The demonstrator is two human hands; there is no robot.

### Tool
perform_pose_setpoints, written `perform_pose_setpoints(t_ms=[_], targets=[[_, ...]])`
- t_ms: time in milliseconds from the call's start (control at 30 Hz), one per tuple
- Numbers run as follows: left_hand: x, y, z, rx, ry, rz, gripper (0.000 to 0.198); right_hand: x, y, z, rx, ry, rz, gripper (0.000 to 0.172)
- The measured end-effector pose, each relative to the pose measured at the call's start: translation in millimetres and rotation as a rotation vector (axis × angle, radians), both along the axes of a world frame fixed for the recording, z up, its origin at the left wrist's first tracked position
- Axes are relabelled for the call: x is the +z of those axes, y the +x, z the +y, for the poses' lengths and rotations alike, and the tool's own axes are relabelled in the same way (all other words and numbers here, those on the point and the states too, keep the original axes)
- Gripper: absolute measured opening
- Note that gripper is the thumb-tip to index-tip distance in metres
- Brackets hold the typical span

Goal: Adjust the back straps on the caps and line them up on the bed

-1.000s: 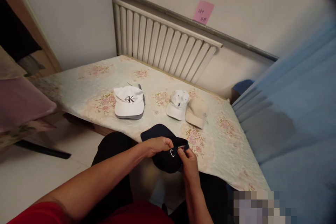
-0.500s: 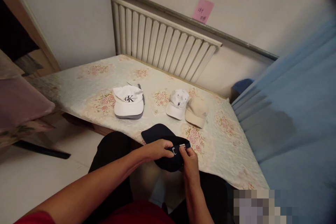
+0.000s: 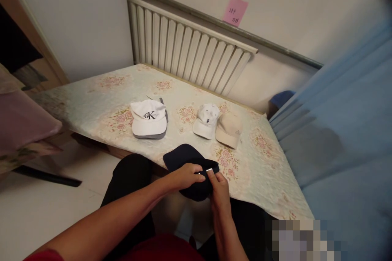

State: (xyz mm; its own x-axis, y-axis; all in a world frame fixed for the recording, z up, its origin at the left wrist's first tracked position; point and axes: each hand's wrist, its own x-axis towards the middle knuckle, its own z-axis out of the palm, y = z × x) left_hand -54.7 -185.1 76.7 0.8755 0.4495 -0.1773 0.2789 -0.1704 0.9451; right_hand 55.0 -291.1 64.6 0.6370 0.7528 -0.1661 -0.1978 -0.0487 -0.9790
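A dark navy baseball cap [image 3: 185, 157] is held over my lap, its brim pointing away to the left and its back strap turned toward me. My left hand [image 3: 188, 176] pinches the strap side of the cap, thumb and fingers closed on it. On the other side of the strap, my right hand [image 3: 219, 185] grips beside a small shiny metal buckle [image 3: 209, 169]. Beyond them on the table lie a white cap with black letters [image 3: 150, 118], stacked on a grey cap [image 3: 150, 136], then a smaller white cap [image 3: 206, 121] touching a beige cap [image 3: 229, 130].
The table wears a floral cloth [image 3: 165, 85]. A white radiator [image 3: 190, 47] stands behind it, and a pink note [image 3: 235, 11] hangs on the wall. Along the right edge falls a blue curtain [image 3: 346, 130]. At left is a pink-draped piece of furniture [image 3: 24, 110].
My left fingers have shifted over the strap, covering most of a pale curved mark that showed before. The right hand stays by the buckle. The caps on the table have not moved.
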Motion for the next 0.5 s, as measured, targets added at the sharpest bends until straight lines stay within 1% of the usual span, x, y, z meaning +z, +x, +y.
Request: perform_pose_setpoints(t_ms=[133, 267, 367, 433, 500], targets=[[2.2, -3, -1, -0.014, -0.019, -0.009, 0.019, 4.3, -2, -1, -0.003, -0.029, -0.143, 0.036], [9.2, -6, -2, 0.023, -0.015, -0.021, 0.025, 9.9, -7, -1, -0.002, -0.068, -0.325, 0.030], [15.3, -10, -2, 0.049, -0.087, -0.022, 0.027, 9.9, -8, -2, 0.025, -0.076, -0.370, 0.029], [18.4, -15, -1, 0.058, -0.156, -0.027, 0.024, 6.3, -3, -4, -0.029, -0.062, -0.343, 0.027], [19.3, -21, 1, 0.059, -0.218, -0.040, 0.020, 0.2, 8, -6, -0.137, -0.042, -0.330, 0.026]])
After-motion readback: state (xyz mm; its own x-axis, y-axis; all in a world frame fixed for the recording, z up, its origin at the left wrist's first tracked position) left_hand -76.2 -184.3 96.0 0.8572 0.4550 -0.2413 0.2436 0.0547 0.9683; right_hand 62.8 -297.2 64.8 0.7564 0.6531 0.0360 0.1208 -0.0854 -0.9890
